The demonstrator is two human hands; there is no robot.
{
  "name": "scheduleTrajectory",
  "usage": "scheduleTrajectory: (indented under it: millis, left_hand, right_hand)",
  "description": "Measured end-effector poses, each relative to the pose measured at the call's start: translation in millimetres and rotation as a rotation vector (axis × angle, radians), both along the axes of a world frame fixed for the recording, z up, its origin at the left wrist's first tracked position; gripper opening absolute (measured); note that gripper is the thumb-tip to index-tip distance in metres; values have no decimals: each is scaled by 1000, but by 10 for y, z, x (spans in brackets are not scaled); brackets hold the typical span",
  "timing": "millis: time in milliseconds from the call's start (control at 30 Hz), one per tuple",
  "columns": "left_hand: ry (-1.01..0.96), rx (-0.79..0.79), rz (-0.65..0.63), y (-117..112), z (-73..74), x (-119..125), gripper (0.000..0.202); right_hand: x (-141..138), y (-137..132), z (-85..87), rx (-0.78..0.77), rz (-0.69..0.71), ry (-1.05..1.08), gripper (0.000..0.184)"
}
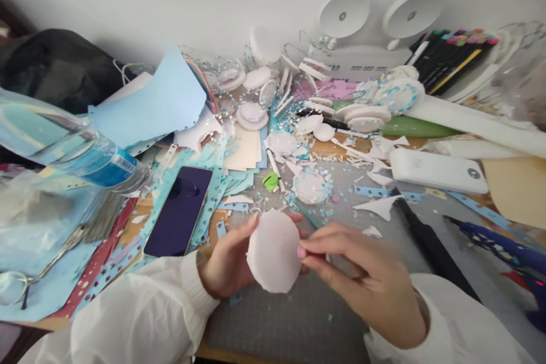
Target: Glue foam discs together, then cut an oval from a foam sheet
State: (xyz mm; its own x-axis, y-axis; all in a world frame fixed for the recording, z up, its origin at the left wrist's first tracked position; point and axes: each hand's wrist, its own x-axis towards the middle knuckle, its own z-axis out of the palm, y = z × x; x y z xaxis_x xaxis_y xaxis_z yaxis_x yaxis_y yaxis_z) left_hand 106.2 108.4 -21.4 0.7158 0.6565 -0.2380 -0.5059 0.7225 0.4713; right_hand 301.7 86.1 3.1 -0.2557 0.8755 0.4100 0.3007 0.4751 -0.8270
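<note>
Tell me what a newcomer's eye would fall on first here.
Probably the white disc low in the middle of the view, held in the left hand, with the right hand's fingertips at its edge. Next, likely the clear bottle slanting in from the left and the dark-screened phone just right of it.

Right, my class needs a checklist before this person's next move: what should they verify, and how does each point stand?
1. Round white disc held in left hand: ok.
2. Right hand at the disc's edge: ok.
3. Grey gridded mat free of white scraps: not ok.
4. Dark-blue tool with red light apart from the right hand: ok.
5. Clear plastic bottle with blue label capped: cannot tell, its top is out of frame.
</note>
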Motion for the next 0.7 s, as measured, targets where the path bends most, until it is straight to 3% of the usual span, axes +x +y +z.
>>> scheduleTrajectory:
  millis: [400, 700]
  left_hand:
    - [68, 80, -30, -24, 0, -17, 54]
    - [85, 51, -13, -31, -8, -9, 59]
  right_hand:
    - [-54, -69, -63, 63, 52, -87, 15]
    - [-28, -84, -59, 104, 69, -171, 11]
